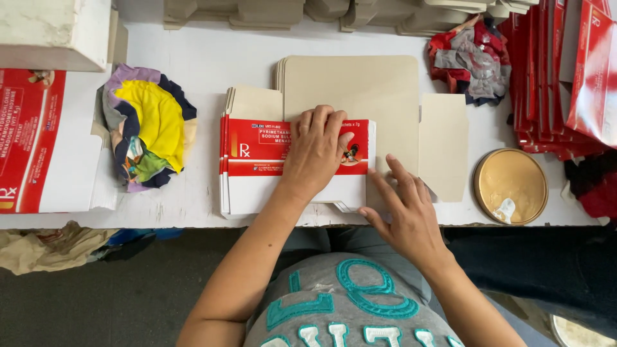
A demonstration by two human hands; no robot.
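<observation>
A stack of flat carton blanks, beige inside and red-and-white printed outside, lies on the white table in front of me. The top blank has its printed panel folded over. My left hand presses flat on that red panel, fingers together. My right hand rests with spread fingers on the blank's beige part near the table's front edge, fingertips by the fold. Neither hand grips anything.
A bundle of coloured rags lies to the left, beside a flat red-and-white carton. A round gold tin lid sits at right. Red cartons and a rag heap fill the far right; beige blanks line the back.
</observation>
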